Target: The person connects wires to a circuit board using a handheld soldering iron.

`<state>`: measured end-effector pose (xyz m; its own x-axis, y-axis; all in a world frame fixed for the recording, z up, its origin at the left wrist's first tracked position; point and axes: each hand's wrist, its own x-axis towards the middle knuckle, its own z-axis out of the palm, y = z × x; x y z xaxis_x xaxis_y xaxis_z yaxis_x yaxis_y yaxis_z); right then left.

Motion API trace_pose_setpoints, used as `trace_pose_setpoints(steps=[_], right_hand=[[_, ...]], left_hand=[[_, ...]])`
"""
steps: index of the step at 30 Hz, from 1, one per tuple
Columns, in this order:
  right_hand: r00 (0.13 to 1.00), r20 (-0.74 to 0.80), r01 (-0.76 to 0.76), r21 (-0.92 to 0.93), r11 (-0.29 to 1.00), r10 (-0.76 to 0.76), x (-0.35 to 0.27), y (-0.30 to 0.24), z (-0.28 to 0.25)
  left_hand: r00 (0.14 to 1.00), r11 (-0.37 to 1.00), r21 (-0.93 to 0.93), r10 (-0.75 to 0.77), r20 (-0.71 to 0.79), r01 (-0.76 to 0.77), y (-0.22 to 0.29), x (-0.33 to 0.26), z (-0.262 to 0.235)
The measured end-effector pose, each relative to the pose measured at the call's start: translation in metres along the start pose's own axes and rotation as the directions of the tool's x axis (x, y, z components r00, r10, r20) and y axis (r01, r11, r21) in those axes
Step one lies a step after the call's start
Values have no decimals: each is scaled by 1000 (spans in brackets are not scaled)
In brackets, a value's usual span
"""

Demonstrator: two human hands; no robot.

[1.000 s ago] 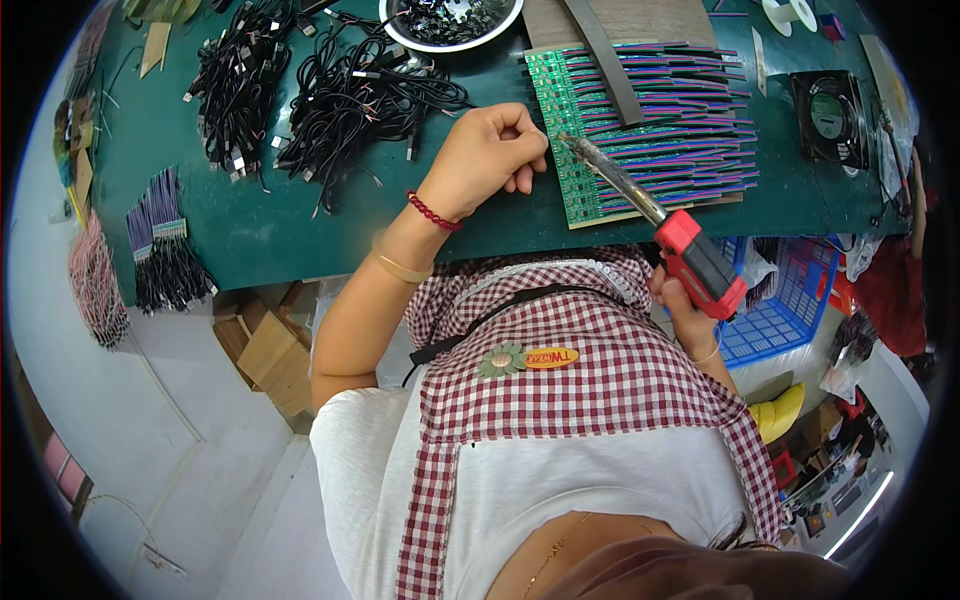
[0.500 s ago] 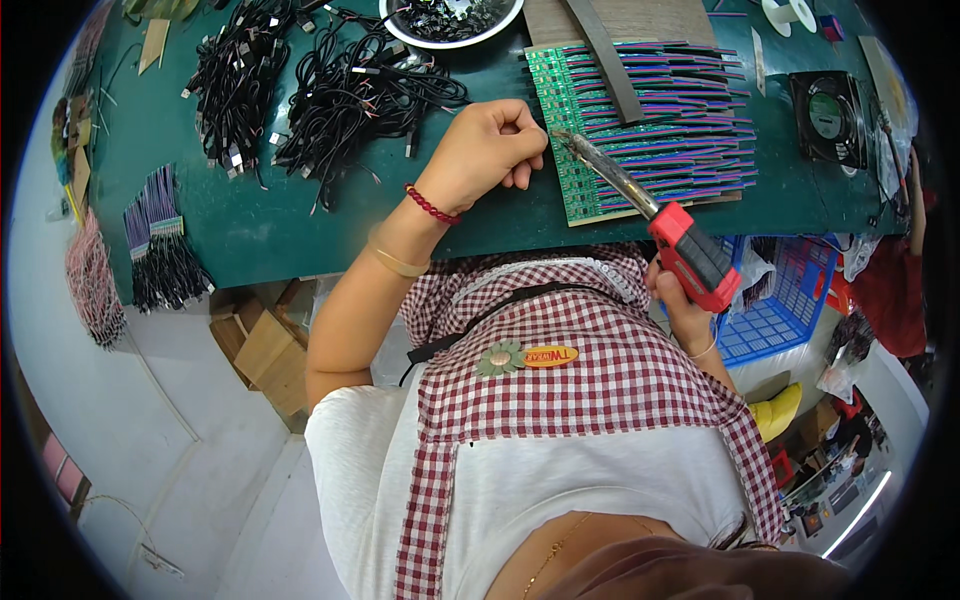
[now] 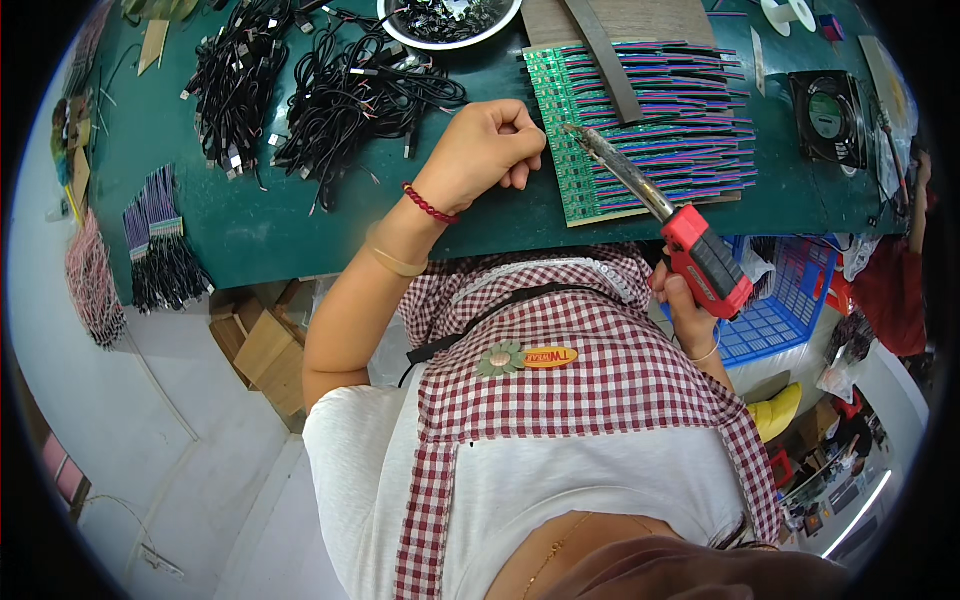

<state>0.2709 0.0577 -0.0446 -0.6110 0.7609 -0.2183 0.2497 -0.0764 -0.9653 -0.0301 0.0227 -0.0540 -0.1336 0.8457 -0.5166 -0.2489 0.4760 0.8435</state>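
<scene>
My right hand (image 3: 690,312) is wrapped round the red and black handle of a soldering iron (image 3: 640,190). Its metal tip points up and left, over a panel of green circuit boards (image 3: 577,195); whether it touches them I cannot tell. Rows of black, blue and pink wires (image 3: 690,140) run right from the boards. At the panel's left edge my left hand (image 3: 492,145) is closed in a pinch, thumb against curled fingers. Anything inside that pinch is hidden or too small to make out. A dark flat bar (image 3: 605,65) lies across the wires.
Bundles of black cables (image 3: 235,90) and a white bowl of small black parts (image 3: 450,42) occupy the table's left and back. A black square fan (image 3: 828,118) stands at right. Wire bunches (image 3: 165,245) hang over the left front edge. A blue basket (image 3: 770,335) is below, right.
The soldering iron has shifted a little right and down, its tip moving away from my left fingers. My left hand has barely moved.
</scene>
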Motion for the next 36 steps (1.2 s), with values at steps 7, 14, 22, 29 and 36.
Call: trace_pose_setpoints(steps=[7, 14, 22, 29, 36], right_hand=[[1000, -25, 11, -146, 989, -15, -3, 5, -13], [994, -106, 11, 90, 996, -1, 1, 7, 0], [993, -122, 43, 281, 959, -9, 17, -20, 2], [985, -164, 119, 370, 922, -61, 21, -22, 4], [982, -163, 153, 412, 898, -92, 20, -20, -5]], left_hand=[[1000, 999, 27, 25, 0, -25, 17, -5, 3], [998, 1000, -25, -4, 56, 5, -17, -2, 7], [1000, 1000, 20, -7, 16, 6, -6, -3, 7], [1000, 997, 78, -15, 11, 14, -1, -4, 5], [997, 909, 413, -37, -72, 63, 36, -21, 5]])
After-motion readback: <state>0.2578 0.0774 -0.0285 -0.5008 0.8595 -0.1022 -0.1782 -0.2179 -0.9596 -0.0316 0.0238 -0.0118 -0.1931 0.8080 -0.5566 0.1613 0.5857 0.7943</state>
